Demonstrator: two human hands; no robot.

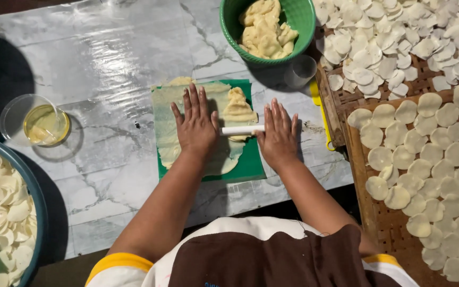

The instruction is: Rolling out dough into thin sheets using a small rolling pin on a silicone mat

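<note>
left arm: bare forearm reaching forward from lower centre, angled slightly right
left hand [196,126]: palm down, flat, fingers straight and close together, pointing away
right arm: bare forearm angled up-left from lower right
right hand [278,135]: palm down, flat, fingers extended, slightly spread
spacing: hands side by side, near, not touching

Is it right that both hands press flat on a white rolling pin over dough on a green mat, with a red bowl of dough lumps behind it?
Not quite: the bowl of dough lumps is green, not red, as the head view shows. The rest holds: left hand and right hand press flat on the white rolling pin over dough on the green mat.
</note>
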